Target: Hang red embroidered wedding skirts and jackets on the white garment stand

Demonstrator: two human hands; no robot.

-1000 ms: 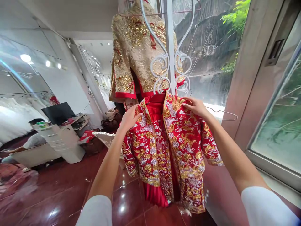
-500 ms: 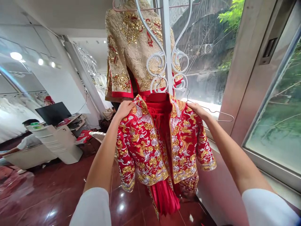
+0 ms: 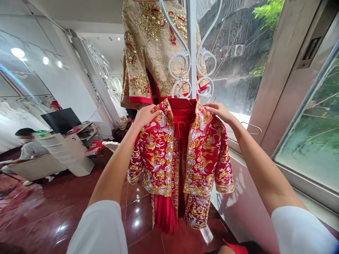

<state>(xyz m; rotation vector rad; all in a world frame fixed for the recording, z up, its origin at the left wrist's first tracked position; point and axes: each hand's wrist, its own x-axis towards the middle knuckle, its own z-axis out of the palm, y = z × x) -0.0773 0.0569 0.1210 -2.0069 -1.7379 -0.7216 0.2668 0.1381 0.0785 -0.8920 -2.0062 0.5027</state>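
A small red jacket with gold and silver embroidery hangs in front of me, over a red pleated skirt. My left hand grips its left shoulder, fingers closed on the cloth. My right hand grips the right shoulder beside the collar. A wire hanger sticks out to the right behind my right wrist. The garment hangs just below the curls of a white metal stand. Higher on that stand hangs a gold embroidered jacket.
A window and a sliding glass door lie to the right. At the left a person sits by a white desk with a dark monitor. The floor is glossy dark red tile.
Both hands have lifted the red jacket higher, close under the stand's curls. Its front panels now hang straighter and closer together.
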